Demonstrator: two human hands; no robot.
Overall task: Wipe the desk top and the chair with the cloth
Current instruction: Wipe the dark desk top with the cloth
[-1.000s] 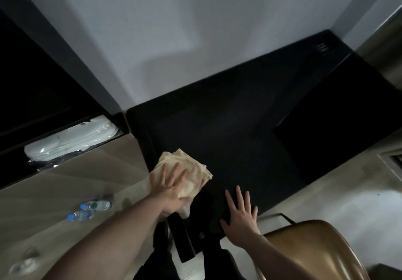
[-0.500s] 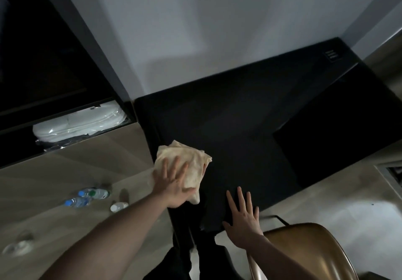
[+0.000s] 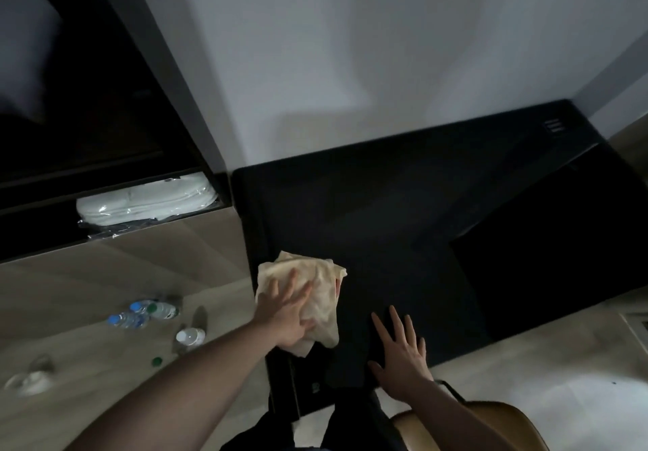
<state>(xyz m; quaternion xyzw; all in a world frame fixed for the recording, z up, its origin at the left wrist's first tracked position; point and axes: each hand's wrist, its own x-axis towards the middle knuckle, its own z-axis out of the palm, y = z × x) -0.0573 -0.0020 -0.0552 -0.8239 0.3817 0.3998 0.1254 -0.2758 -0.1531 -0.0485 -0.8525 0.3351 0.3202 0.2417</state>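
Left hand spread flat, pressing the cream cloth onto the dark worktop at its near-left corner. Right hand splayed, palm on the worktop's near edge, just right of the cloth. Chair below it.

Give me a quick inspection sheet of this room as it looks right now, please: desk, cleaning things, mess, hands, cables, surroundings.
Surface: black desk top, dark and bare apart from the cloth and hands.
Job's things: cream cloth, crumpled, at the desk's left edge; tan chair at lower right.
Clutter: plastic bottles lying on the wooden floor, a loose green cap beside them.
Hands: left hand flat on the cloth; right hand spread on the desk, empty.
Cables: nothing seen.
Surroundings: white wall; dark shelf unit holding plastic-wrapped white items.
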